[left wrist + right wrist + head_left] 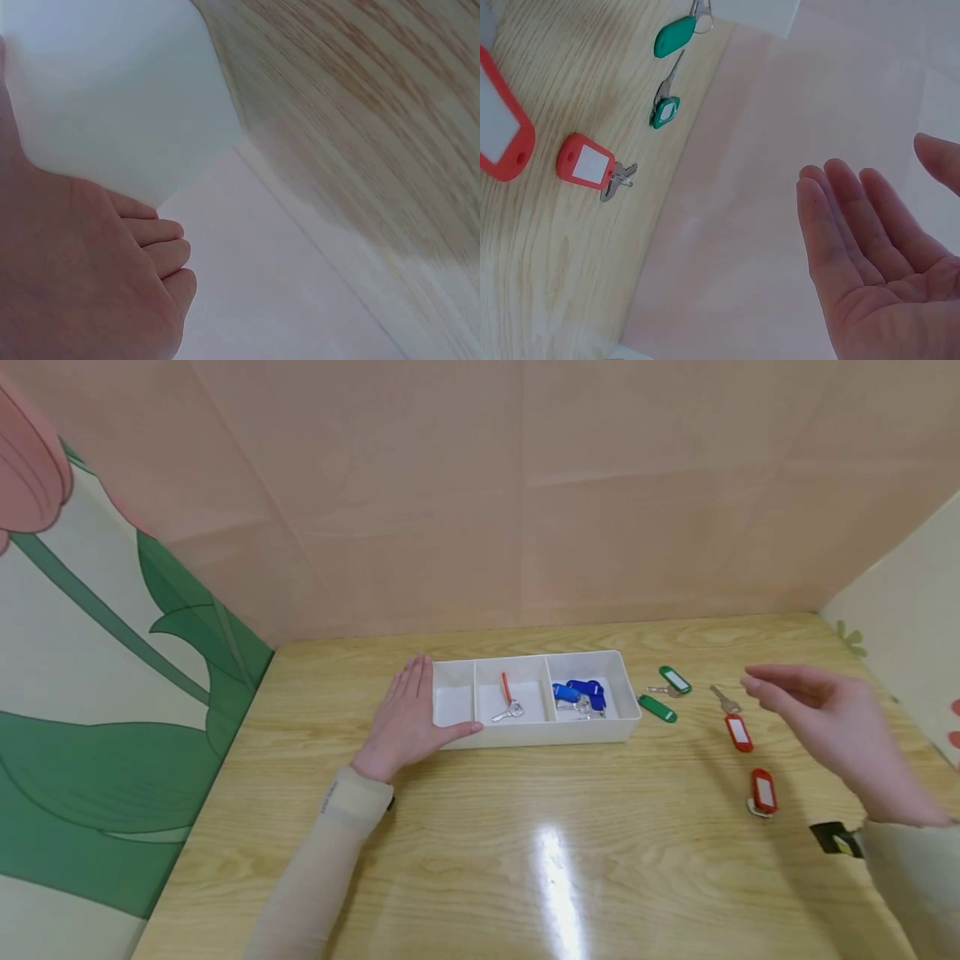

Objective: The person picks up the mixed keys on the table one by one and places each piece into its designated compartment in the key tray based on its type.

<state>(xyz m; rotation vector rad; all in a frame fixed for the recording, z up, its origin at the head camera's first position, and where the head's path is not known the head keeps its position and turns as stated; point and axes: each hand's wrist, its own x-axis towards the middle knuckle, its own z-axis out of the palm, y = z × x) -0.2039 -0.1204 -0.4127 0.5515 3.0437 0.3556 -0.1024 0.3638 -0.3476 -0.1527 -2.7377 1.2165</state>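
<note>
My left hand [405, 718] rests against the left end of a white three-compartment tray [525, 737], fingers straight along the end and thumb along the front wall. Its middle compartment holds a key with a red tag [506, 687]; the right one holds several keys with blue tags [585, 689]. Over the table's right side hovers my right hand [832, 727], fingers straight and thumb apart from them, holding nothing. Nearest to it lies a key with a red tag [738, 732]. A second red tag [764, 790] lies closer to the front.
Two green-tagged keys, one with a label [675, 680] and one plain green [657, 708], lie just right of the tray. A pink backdrop [517, 527] rises behind the wooden table [450, 860]. Patterned panels stand at both sides.
</note>
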